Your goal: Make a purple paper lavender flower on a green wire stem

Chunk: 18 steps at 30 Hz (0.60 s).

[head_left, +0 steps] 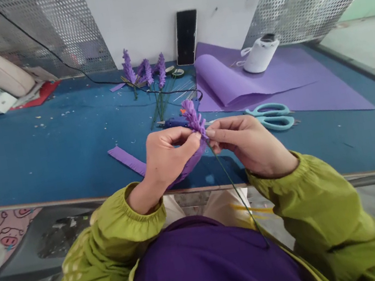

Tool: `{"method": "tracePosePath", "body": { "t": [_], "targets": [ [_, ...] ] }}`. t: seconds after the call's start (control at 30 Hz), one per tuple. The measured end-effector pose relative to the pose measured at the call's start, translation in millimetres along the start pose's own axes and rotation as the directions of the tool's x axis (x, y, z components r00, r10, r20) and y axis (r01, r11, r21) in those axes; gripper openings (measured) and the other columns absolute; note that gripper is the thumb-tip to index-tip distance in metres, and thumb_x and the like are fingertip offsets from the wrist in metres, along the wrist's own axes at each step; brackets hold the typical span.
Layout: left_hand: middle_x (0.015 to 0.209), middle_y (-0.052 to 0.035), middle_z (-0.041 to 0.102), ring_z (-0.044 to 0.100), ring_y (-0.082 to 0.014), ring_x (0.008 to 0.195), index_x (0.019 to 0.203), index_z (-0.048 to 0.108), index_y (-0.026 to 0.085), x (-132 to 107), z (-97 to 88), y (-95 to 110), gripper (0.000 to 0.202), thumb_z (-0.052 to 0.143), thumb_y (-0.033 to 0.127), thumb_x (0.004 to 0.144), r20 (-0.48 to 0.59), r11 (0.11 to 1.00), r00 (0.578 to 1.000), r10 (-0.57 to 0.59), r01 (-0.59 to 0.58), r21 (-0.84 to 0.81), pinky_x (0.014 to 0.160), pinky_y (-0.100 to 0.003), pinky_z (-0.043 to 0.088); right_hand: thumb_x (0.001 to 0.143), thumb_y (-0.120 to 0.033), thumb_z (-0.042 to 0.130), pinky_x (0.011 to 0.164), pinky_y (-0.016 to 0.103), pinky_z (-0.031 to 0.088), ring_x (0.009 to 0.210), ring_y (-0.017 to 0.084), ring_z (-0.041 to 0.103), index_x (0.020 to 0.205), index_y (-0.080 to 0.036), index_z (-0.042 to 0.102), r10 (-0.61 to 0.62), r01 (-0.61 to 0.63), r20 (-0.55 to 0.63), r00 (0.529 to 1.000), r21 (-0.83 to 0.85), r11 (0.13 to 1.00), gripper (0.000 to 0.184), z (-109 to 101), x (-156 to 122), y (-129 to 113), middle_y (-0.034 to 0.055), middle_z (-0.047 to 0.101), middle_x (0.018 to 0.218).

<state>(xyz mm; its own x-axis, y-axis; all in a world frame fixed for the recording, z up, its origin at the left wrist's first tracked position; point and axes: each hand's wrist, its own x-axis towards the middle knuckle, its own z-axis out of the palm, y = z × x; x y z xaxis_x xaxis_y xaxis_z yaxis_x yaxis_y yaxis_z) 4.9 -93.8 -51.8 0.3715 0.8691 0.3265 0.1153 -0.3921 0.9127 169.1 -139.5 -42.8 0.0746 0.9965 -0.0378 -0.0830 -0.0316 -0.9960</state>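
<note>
Between my two hands is a purple craft flower (192,114) on a long thin green stem (232,183) that slants down toward my lap. My left hand (170,153) pinches the base of the flower head where a purple fringed strip (128,161) joins it; the strip's loose end trails left over the table. My right hand (250,142) closes thumb and fingers on the flower's base and stem top from the other side. Behind the flower, partly hidden, lies a dark blue tool (175,122) with a metal tip, perhaps a glue gun.
Light-blue-handled scissors (273,116) lie right of my hand. Purple sheets (322,84) carry a white thread cone (261,54). Several purple flowers (147,73) lie at the back, crossed by a black cable (91,80). A phone (187,37) leans against the white panel. Another person's arm shows far left.
</note>
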Motion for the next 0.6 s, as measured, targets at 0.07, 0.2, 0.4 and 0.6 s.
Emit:
{"method": "tracePosePath", "body": {
  "t": [0.07, 0.2, 0.4, 0.6],
  "targets": [
    [0.06, 0.0017, 0.062, 0.05, -0.0092, 0.056, 0.065, 0.07, 0.016, 5, -4.3, 5, 0.018, 0.062, 0.024, 0.079, 0.013, 0.995, 0.998, 0.061, -0.061, 0.078, 0.054, -0.02, 0.04, 0.067, -0.035, 0.082, 0.053, 0.023, 0.045, 0.052, 0.009, 0.054, 0.064, -0.016, 0.07, 0.084, -0.086, 0.043, 0.996, 0.046, 0.995, 0.022, -4, 4, -6, 0.0, 0.063, 0.059],
    [0.063, 0.0014, 0.066, 0.053, -0.0102, 0.059, 0.066, 0.072, 0.017, 18, -12.7, 12, 0.02, 0.062, 0.026, 0.08, 0.052, 0.958, 0.986, 0.161, -0.168, 0.234, 0.056, -0.02, 0.04, 0.062, -0.034, 0.085, 0.051, 0.021, 0.046, 0.053, 0.008, 0.056, 0.068, -0.015, 0.073, 0.14, -0.147, 0.079, 0.987, 0.084, 0.986, 0.023, -10, 13, -18, 0.001, 0.065, 0.062],
    [0.054, 0.0035, 0.051, 0.046, -0.009, 0.055, 0.059, 0.066, 0.016, 44, -14.1, 5, 0.027, 0.059, 0.028, 0.082, 0.11, 0.916, 0.962, 0.251, -0.273, 0.293, 0.054, -0.02, 0.037, 0.06, -0.03, 0.087, 0.049, 0.02, 0.045, 0.053, 0.007, 0.055, 0.068, -0.014, 0.073, 0.133, -0.134, 0.06, 0.989, 0.008, 0.991, 0.022, -16, 32, -29, 0.0014, 0.065, 0.063],
    [0.054, 0.0045, 0.048, 0.042, -0.0077, 0.054, 0.059, 0.063, 0.015, 59, -15.3, -9, 0.026, 0.057, 0.025, 0.083, 0.148, 0.94, 0.966, 0.214, -0.245, 0.239, 0.053, -0.019, 0.035, 0.056, -0.029, 0.088, 0.05, 0.02, 0.046, 0.053, 0.007, 0.056, 0.069, -0.012, 0.073, 0.232, -0.23, 0.053, 0.971, -0.045, 0.972, 0.026, -17, 52, -30, 0.0025, 0.066, 0.062]
  ]
}}
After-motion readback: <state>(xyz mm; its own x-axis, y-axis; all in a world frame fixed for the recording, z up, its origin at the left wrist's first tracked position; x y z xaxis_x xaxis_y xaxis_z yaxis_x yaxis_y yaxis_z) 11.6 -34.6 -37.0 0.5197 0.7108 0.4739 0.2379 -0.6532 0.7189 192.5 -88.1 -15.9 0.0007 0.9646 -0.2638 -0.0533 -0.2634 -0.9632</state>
